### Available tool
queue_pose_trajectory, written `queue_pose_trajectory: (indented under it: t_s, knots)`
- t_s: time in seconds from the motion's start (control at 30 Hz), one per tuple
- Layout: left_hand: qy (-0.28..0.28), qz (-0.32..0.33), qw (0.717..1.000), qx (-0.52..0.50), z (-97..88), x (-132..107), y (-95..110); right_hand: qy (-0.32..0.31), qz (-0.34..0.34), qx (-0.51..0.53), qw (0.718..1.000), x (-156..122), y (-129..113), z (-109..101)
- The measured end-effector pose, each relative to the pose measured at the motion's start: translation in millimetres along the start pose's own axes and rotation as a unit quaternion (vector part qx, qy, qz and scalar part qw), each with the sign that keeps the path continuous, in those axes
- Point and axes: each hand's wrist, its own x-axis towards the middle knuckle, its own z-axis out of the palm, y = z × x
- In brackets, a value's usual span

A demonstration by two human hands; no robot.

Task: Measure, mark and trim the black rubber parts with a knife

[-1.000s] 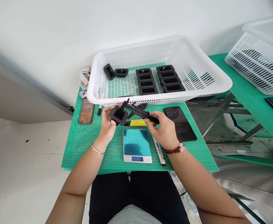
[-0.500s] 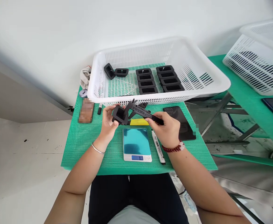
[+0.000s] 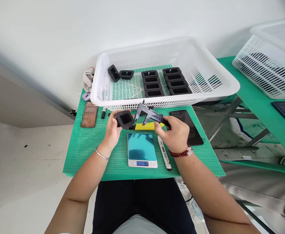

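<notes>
At the far left edge of the green mesh mat [image 3: 88, 149] a crumpled grey cloth [image 3: 87, 81] lies against the wall, with a small blurred flat object [image 3: 89, 114] and a short black marker [image 3: 103, 112] in front of it. The left hand [image 3: 113, 130] is closed around a black rectangular plastic housing [image 3: 124, 119], gripping it by its left side with the hollow opening turned up and toward the camera, above the mat and just in front of the basket's near wall. Right beside it, and apart from the housing, the right hand [image 3: 174, 132] is closed on the beam of a black vernier caliper [image 3: 150, 114], whose jaws point toward the housing and stand slightly parted. Below the hands sits a small digital scale [image 3: 142, 150] with a shiny platform, a yellow utility knife [image 3: 146, 126] lying behind it and a white marker pen [image 3: 164, 153] at its right side. Behind all this a white slotted basket [image 3: 213, 76] holds more black housings [image 3: 165, 82], eight in two neat rows and two loose ones at its left end. A dark smartphone [image 3: 188, 125] lies to the right of the right hand, and a second white basket [image 3: 266, 68] stands on a neighbouring green table.
</notes>
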Motion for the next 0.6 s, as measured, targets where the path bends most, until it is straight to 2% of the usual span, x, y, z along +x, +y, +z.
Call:
queue_pose_trajectory:
  t_s: [0.1,0.2,0.37,0.6]
  knots:
    - [-0.002,-0.077,0.995,-0.056,1.4,1.1,3.3,-0.001,-0.008,-0.009,1.000,1.0,1.9,0.2]
    - [-0.004,-0.123,0.988,-0.092,1.5,2.5,5.8,-0.034,-0.034,-0.011,0.999,2.0,2.7,0.3]
    - [0.005,-0.152,0.982,-0.113,1.3,3.1,5.7,-0.057,-0.065,-0.027,0.996,2.0,5.2,0.2]
    - [0.028,-0.151,0.979,-0.131,1.9,2.0,4.3,-0.008,-0.083,-0.034,0.996,-1.6,10.2,1.3]
